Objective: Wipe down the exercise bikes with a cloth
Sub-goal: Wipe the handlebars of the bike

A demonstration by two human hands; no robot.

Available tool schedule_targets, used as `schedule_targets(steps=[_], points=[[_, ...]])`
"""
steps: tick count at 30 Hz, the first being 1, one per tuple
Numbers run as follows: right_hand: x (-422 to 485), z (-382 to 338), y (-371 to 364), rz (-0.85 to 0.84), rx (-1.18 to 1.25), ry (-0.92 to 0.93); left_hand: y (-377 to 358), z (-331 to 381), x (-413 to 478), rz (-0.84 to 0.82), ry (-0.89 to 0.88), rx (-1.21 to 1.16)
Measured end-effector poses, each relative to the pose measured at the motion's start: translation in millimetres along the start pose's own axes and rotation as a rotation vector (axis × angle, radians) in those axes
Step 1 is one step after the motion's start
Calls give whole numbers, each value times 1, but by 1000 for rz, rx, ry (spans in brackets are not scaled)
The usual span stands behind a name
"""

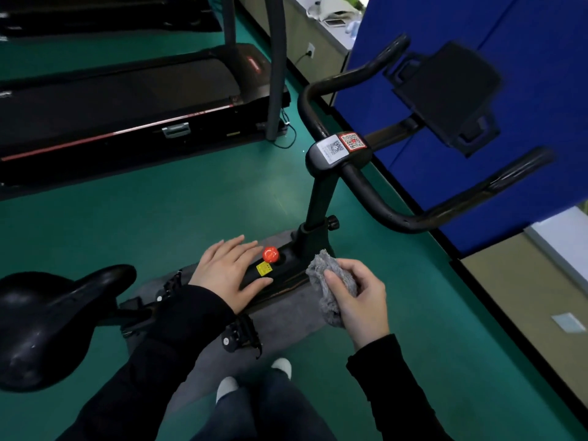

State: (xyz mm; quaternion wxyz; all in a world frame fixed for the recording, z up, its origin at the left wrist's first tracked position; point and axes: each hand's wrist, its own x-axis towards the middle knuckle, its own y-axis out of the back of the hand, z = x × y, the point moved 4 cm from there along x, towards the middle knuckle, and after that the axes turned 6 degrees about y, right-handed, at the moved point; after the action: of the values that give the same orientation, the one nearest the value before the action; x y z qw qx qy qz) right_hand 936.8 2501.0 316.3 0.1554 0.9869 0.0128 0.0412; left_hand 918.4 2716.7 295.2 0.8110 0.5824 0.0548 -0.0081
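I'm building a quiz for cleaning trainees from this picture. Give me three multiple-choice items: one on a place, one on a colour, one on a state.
1. Where does the left hand rest?
A. on the saddle
B. on the bike frame beside the red knob
C. on the handlebar

2. What colour is the cloth?
A. grey
B. yellow
C. white

3. What is the right hand doing?
A. hanging empty
B. gripping the cloth
C. holding the handlebar

Answers: 1 B, its straight fingers lie on the frame next to the knob; 2 A, the fuzzy fabric is grey; 3 B, thumb and fingers curl round it.
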Motion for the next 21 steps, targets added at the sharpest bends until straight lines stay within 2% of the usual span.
schedule_targets(steps=[13, 21], points=[[71, -15, 8, 20, -13, 94, 11, 37, 65, 60, -38, -69], [83, -28, 12, 199, -46, 142, 36, 51, 100, 137, -163, -105]])
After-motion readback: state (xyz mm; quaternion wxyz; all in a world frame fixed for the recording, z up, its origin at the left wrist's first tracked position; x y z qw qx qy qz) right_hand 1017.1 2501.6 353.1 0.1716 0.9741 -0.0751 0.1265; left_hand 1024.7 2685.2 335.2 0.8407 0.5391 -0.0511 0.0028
